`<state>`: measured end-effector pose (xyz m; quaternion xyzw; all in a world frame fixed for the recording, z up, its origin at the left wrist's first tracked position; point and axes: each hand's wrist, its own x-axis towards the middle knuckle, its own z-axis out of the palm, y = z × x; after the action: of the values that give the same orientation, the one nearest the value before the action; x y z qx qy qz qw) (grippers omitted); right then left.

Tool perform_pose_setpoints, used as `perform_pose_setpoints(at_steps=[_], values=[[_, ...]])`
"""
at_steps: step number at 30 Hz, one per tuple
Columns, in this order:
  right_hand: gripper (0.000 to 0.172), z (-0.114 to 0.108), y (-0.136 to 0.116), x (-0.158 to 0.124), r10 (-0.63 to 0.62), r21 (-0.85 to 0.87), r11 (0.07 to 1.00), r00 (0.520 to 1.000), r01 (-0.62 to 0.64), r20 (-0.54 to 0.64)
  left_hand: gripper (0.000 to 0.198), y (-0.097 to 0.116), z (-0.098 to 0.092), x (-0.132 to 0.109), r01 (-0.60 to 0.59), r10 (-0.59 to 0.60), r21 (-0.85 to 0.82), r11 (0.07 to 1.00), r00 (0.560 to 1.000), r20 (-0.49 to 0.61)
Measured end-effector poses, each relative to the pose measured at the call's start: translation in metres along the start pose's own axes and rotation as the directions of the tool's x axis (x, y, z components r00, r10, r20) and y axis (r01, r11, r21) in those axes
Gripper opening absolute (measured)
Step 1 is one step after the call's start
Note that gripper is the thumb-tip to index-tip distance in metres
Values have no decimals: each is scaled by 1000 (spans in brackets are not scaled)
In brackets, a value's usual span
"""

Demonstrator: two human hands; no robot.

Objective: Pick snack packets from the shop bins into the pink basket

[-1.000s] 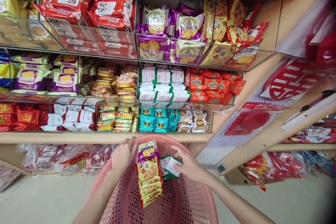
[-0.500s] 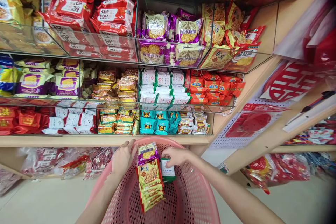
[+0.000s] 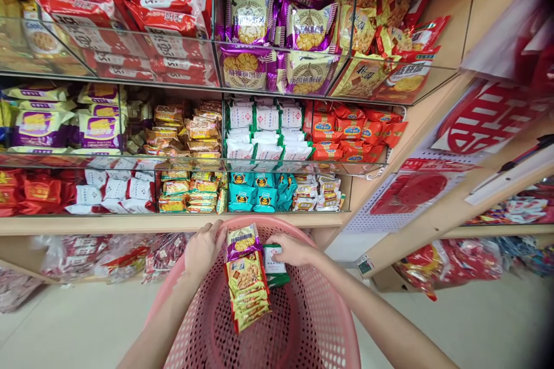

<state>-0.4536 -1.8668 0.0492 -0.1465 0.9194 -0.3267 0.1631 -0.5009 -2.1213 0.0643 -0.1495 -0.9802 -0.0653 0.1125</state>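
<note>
A pink perforated basket (image 3: 303, 328) sits in front of me, below the shelves. My left hand (image 3: 203, 251) grips its far rim, with a fanned stack of purple and yellow snack packets (image 3: 246, 279) pressed against it. My right hand (image 3: 292, 249) is closed on a few white and green packets (image 3: 273, 265), held against the rim right beside the yellow stack.
Glass-fronted shelves (image 3: 277, 167) hold rows of packets: white and green ones (image 3: 268, 135), orange ones (image 3: 350, 135), teal ones (image 3: 255, 196), purple ones (image 3: 277, 40) and red bags (image 3: 142, 0). Bagged red goods (image 3: 108, 256) lie under the wooden ledge. A slanted wooden rack (image 3: 476, 196) stands at right.
My right hand drew the white and green packets left and gathered them against the yellow stack at the rim. The view then tilted up slightly.
</note>
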Motion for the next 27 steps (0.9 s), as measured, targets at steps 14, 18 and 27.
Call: perform_pose_setpoints(at_steps=[14, 18, 27], values=[[44, 5, -17, -17, 4, -6, 1000, 993, -4, -117, 43, 2, 0, 1, -7, 7, -9, 1000, 1000, -9], [47, 5, -21, -18, -44, 4, 999, 994, 45, -103, 43, 2, 0, 1, 8, -8, -13, 1000, 1000, 5], [46, -3, -32, -31, -47, -119, 992, 987, 28, -157, 43, -1, 2, 0, -12, 11, -28, 1000, 1000, -23]])
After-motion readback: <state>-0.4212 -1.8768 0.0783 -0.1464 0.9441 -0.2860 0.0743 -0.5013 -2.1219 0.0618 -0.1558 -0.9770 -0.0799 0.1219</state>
